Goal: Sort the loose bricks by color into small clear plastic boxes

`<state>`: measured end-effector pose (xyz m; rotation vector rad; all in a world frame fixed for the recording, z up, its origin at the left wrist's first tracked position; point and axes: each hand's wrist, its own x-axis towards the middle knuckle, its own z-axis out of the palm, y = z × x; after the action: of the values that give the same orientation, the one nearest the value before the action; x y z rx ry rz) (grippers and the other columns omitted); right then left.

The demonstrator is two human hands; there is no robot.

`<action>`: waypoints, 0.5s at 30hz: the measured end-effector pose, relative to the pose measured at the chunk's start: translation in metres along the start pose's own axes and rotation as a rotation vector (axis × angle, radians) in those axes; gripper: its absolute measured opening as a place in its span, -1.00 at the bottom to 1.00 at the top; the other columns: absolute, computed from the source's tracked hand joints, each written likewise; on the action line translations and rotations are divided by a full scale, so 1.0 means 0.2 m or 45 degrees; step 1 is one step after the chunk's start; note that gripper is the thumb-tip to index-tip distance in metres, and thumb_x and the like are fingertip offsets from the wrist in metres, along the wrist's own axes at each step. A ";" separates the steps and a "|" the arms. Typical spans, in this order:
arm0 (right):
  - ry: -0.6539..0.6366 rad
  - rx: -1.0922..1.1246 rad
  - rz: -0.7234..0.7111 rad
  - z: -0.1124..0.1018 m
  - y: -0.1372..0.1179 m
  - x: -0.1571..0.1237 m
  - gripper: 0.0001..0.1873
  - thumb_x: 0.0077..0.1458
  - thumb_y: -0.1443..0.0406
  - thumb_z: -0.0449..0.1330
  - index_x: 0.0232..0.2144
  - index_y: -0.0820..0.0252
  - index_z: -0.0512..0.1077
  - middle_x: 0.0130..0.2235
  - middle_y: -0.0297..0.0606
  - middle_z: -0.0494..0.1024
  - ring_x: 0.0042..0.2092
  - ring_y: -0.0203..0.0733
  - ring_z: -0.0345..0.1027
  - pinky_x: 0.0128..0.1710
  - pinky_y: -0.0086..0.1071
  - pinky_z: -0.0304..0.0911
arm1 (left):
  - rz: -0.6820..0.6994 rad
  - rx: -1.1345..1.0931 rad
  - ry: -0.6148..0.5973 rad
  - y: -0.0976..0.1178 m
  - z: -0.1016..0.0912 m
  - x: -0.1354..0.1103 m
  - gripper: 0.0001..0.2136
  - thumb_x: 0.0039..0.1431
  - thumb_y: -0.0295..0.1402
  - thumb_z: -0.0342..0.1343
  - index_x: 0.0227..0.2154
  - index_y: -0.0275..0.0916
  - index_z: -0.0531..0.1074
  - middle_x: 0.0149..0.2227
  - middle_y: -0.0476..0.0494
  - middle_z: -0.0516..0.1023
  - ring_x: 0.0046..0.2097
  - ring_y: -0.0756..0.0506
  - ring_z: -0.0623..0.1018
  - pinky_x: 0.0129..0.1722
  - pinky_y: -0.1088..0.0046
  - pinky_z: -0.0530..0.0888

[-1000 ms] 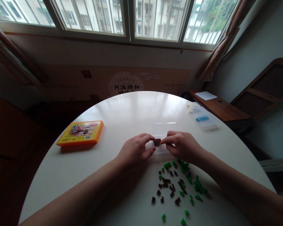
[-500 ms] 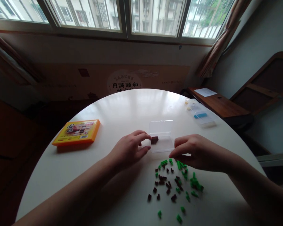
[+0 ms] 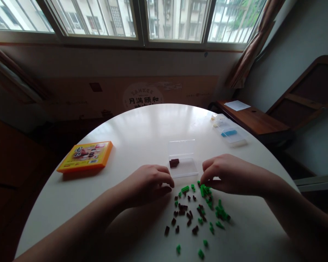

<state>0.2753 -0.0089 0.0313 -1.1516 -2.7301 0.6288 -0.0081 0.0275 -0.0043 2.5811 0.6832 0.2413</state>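
Note:
My left hand (image 3: 153,182) hovers just left of the scattered pieces, thumb and fingers apart with nothing between them. To its upper right stands an open clear plastic box (image 3: 187,168), its lid tilted back. Inside the box, at the left, lies a row of dark brown building pieces (image 3: 174,163). My right hand (image 3: 221,173) is pinched at the upper edge of the pile, its fingertips against small green pieces (image 3: 205,190); what they grip is hidden. Brown pieces (image 3: 183,208) and more green pieces (image 3: 221,211) lie loose on the white table (image 3: 136,134).
An orange and yellow flat box (image 3: 84,156) lies at the table's left. Clear plastic boxes (image 3: 231,134), one with a blue piece inside, sit near the right edge. Beyond stands a brown wooden surface (image 3: 259,120) with a sheet of paper (image 3: 237,105) on it.
My left hand has drawn back from the brown pieces in the box, down toward the table. My right hand has come down onto the green pieces. The view has shifted slightly.

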 end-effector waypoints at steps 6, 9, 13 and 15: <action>-0.107 -0.028 -0.008 0.02 0.00 0.01 -0.79 0.07 0.38 0.20 -0.35 -0.02 0.60 -0.35 -0.44 0.56 -0.37 -0.35 0.37 -0.35 -0.46 0.14 | -0.060 -0.018 -0.039 -0.02 -0.03 0.00 -0.84 0.13 -0.46 0.13 -0.28 -0.11 0.56 -0.26 -0.01 0.57 -0.33 0.02 0.51 -0.31 0.56 0.39; -0.111 -0.020 -0.010 0.02 0.00 0.02 -0.78 0.08 0.38 0.19 -0.32 -0.01 0.60 -0.35 -0.42 0.56 -0.36 -0.34 0.37 -0.33 -0.45 0.14 | -0.063 -0.045 -0.039 -0.02 -0.03 -0.01 -0.82 0.13 -0.47 0.12 -0.27 -0.12 0.57 -0.26 -0.03 0.57 -0.33 0.02 0.51 -0.31 0.57 0.40; -0.106 -0.011 -0.005 0.01 0.01 0.02 -0.76 0.07 0.38 0.19 -0.27 0.00 0.61 -0.33 -0.38 0.58 -0.35 -0.31 0.39 -0.31 -0.44 0.16 | -0.051 -0.075 -0.034 -0.03 -0.02 0.00 -0.82 0.12 -0.47 0.12 -0.25 -0.14 0.57 -0.27 -0.05 0.56 -0.34 0.03 0.50 -0.32 0.57 0.41; -0.091 -0.015 0.008 0.00 0.01 0.02 -0.76 0.07 0.38 0.19 -0.26 0.01 0.61 -0.32 -0.37 0.59 -0.34 -0.31 0.40 -0.31 -0.43 0.16 | -0.050 -0.084 -0.032 -0.03 -0.02 0.00 -0.82 0.12 -0.47 0.12 -0.25 -0.15 0.57 -0.27 -0.06 0.56 -0.35 0.03 0.50 -0.33 0.58 0.41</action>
<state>0.2744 -0.0048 0.0292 -1.1624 -2.7940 0.6679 -0.0120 0.0340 -0.0030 2.5009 0.7045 0.2145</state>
